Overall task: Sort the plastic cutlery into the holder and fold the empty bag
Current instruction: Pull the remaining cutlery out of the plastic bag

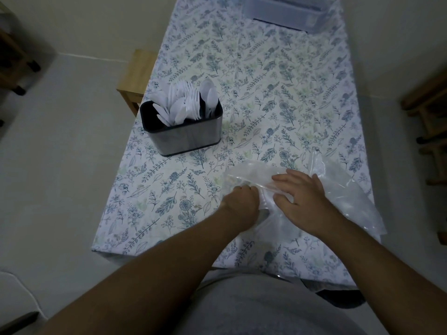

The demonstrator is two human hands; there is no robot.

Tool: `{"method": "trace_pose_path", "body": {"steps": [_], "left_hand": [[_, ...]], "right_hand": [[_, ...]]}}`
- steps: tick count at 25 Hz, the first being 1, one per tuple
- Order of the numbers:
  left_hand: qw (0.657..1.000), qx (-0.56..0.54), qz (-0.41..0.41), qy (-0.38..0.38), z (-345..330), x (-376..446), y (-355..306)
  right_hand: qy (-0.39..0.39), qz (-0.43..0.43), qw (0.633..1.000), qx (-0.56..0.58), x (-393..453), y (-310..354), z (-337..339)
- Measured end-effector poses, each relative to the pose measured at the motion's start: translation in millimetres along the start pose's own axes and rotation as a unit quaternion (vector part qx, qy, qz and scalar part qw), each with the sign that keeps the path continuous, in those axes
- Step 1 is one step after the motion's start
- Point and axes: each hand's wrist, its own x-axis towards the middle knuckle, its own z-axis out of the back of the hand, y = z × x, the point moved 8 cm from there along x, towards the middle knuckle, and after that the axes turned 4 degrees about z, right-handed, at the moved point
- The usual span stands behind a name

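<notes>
The bag (338,189) lies flat on the table (266,81), at the near right side. It is clear and crinkly, and it looks empty. Both hands are on it. The left hand (239,201) sits on the bag's near left part with its fingers curled down into the plastic, so it seems to grip a fold there, but the fingertips are hidden under the knuckles. The right hand (300,192) lies just beside it, on the middle of the bag. Its fingers (281,177) are spread and nearly straight, pressing the plastic down, and they point to the left. The two hands are very close, almost touching. Part of the bag sticks out past the right hand, toward the right edge of the table. There is one bag. There is one holder (183,131), a dark shiny box, well apart from the bag at the left side of the table. White cutlery (186,102) stands up in it, spoons and forks packed tight, too many to count. One clear box (285,10) sits at the far end of the table. A flowery cloth (157,197) covers the table.
</notes>
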Motion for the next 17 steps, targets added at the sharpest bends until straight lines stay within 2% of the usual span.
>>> {"method": "trace_pose_path", "body": {"steps": [5,10,14,17], "left_hand": [[0.996,-0.080,0.007,0.034,4,-20,25],[0.990,-0.111,0.040,0.082,-1,-33,34],[0.993,-0.081,0.053,0.062,8,-47,41],[0.995,-0.057,0.069,0.044,23,-61,58]], "right_hand": [[0.062,0.001,0.997,-0.038,-4,0,-7],[0.053,0.054,0.994,-0.084,-3,16,-8],[0.076,0.048,0.987,-0.134,-2,23,-4],[0.107,-0.005,0.971,-0.213,6,20,7]]}}
